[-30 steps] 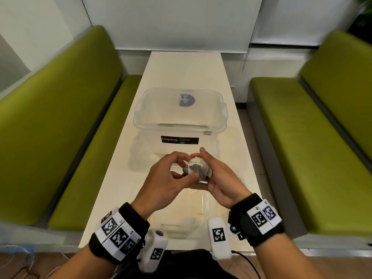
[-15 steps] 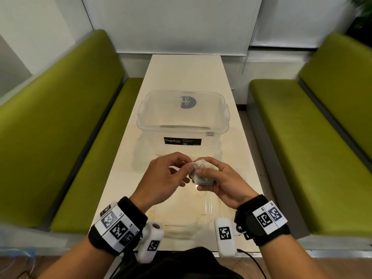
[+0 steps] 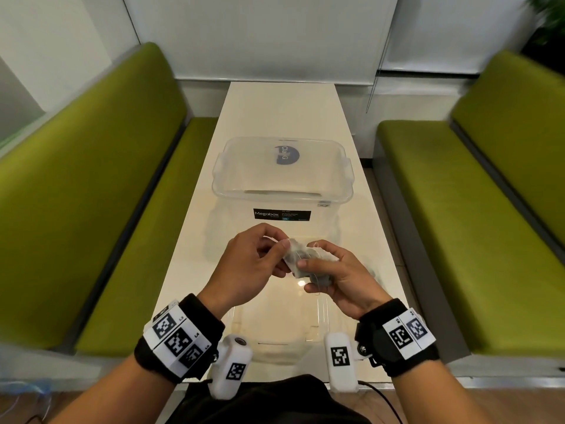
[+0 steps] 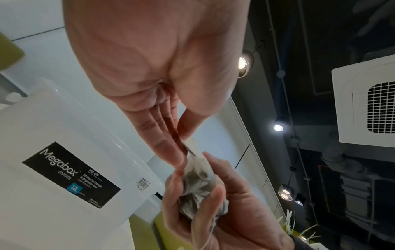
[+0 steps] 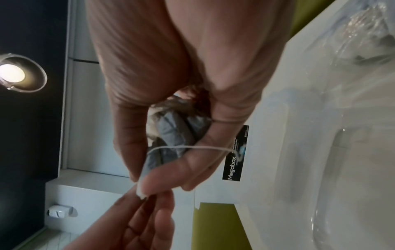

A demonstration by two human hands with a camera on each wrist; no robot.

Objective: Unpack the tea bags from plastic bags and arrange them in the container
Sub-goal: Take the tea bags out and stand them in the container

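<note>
A clump of grey-white tea bags with loose strings sits in my right hand, whose fingers curl round it above the table. My left hand pinches the corner of one tea bag between thumb and fingers at the clump's left end. A string crosses my right fingers. The clear Megabox container stands just beyond my hands on the white table; it looks empty inside.
A clear plastic lid or tray lies on the table under my hands, near the front edge. Crumpled clear plastic lies on the table by my right hand. Green benches flank the narrow table on both sides.
My hands have parted slightly. The left hand has shifted to pinch a tea bag's corner and pulls it leftward out of the clump, while the right hand keeps hold of the rest.
</note>
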